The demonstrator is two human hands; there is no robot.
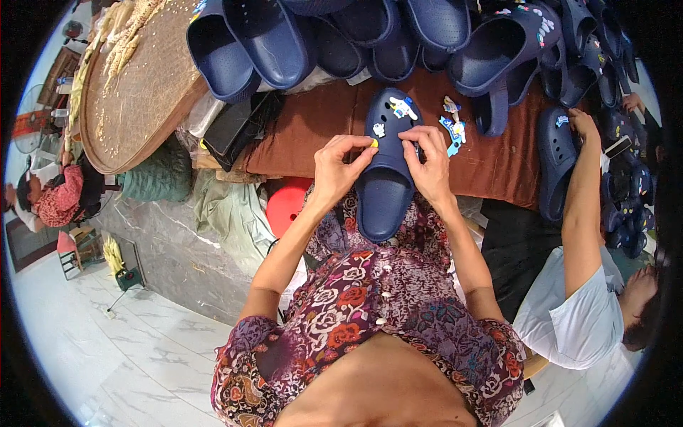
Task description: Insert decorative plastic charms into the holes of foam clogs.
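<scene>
In front of me a navy clog (388,160) lies with its toe away from me and its heel over my lap. White charms sit on its perforated upper: a larger one (403,108) near the toe and a small one (379,130) lower left. My left hand (340,165) pinches a small yellow charm (374,143) at the left edge of the upper. Bent fingers of my right hand (430,160) grip the clog's upper on its right side. Several loose blue and white charms (452,128) lie on the brown cloth (320,117) to the right.
Many navy clogs (270,43) are piled along the far side. A round woven tray (135,85) with kernels stands at left, beside a black pouch (238,132). At right, another person's arm (580,199) reaches to a navy clog (555,164). A red stool (286,205) is below the table.
</scene>
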